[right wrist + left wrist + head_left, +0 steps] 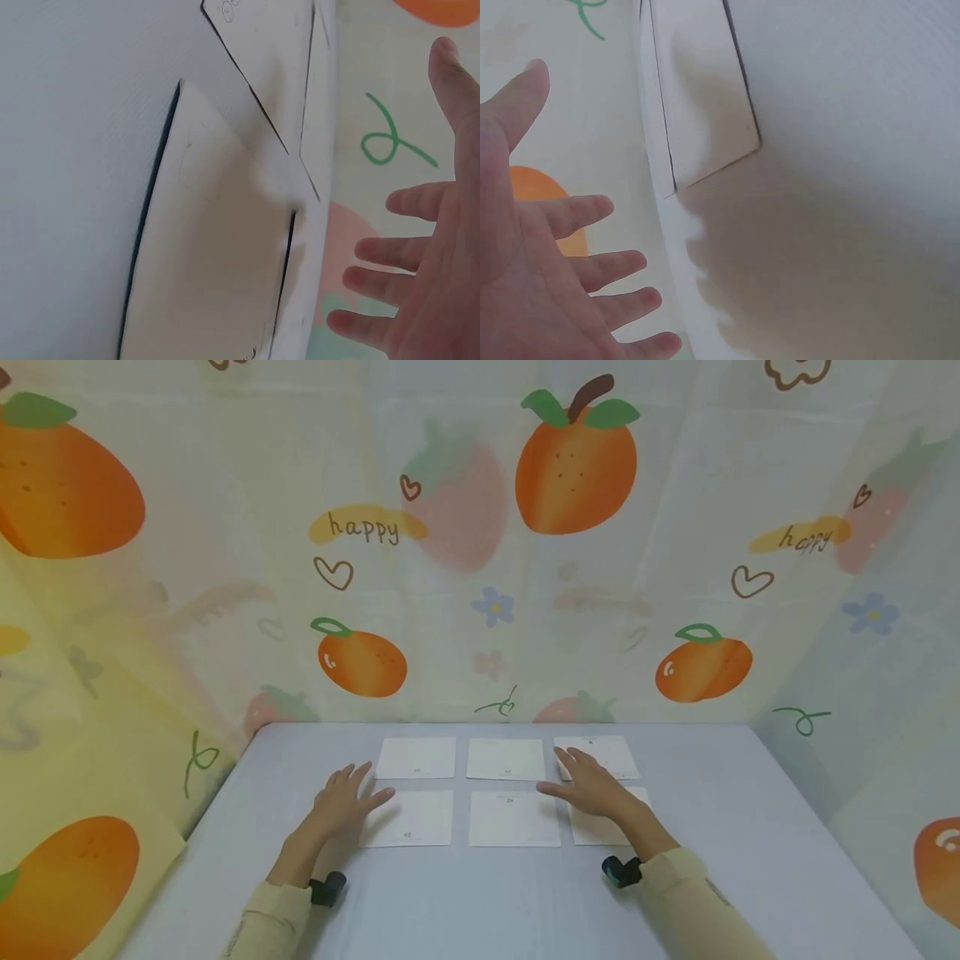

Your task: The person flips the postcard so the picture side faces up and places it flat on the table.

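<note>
White paper cards lie in two rows on the table, three to a row. My left hand [341, 804] hovers at the left end of the rows, fingers spread, by the front left card [416, 818] and the back left card [416, 758]. Over the right-hand cards hangs my right hand [588, 783], also with spread fingers; it partly hides the back right card [611, 756] and the front right card [596, 828]. Between them lie the front middle card [514, 820] and the back middle card [506, 759]. Small faint marks show on several cards. Both hands hold nothing.
A pale cloth covers the table [480, 902]. Behind it and at the sides hangs a curtain [465, 610] printed with oranges, strawberries and the word happy. Each wrist wears a small black camera, the left one [327, 889] and the right one [622, 872].
</note>
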{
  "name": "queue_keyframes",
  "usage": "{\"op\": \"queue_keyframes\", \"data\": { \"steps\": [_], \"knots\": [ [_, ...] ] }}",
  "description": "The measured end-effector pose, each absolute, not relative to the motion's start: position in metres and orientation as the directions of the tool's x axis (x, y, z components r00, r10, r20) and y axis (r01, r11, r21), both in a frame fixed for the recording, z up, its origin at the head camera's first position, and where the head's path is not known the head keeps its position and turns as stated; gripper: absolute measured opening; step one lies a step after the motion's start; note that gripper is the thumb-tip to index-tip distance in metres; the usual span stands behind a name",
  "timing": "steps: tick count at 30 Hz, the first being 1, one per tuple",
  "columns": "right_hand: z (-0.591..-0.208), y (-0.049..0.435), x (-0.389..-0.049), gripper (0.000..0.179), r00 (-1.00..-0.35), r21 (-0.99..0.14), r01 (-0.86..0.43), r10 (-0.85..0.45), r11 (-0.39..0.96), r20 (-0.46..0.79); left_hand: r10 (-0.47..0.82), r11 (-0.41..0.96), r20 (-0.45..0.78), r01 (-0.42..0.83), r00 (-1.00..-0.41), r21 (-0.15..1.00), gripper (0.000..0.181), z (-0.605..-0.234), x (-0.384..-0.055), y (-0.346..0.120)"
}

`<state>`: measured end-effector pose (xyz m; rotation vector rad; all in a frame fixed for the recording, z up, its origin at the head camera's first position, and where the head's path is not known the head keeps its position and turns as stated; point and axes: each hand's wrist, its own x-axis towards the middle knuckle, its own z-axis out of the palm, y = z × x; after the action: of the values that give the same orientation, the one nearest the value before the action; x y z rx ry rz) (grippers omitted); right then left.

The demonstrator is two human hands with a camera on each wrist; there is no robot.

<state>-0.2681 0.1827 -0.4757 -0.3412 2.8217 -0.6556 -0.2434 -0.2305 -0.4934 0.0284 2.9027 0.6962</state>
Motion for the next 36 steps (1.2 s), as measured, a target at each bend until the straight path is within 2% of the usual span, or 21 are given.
{"op": "queue_keyframes", "data": {
  "steps": [23, 36],
  "knots": [
    [-0.47, 0.141, -0.298, 0.092, -0.893, -0.509, -0.288, -0.42, 0.811, -0.164, 0.071, 0.812, -0.181, -0.048, -0.981, 0.582, 0.089, -0.491, -0.271, -0.224],
    [-0.462, 0.115, -0.316, 0.091, -0.86, -0.536, -0.3, -0.467, 0.789, -0.206, 0.035, 0.726, -0.295, -0.179, -0.955, 0.665, 0.085, -0.482, -0.285, -0.227]
  ]
}}
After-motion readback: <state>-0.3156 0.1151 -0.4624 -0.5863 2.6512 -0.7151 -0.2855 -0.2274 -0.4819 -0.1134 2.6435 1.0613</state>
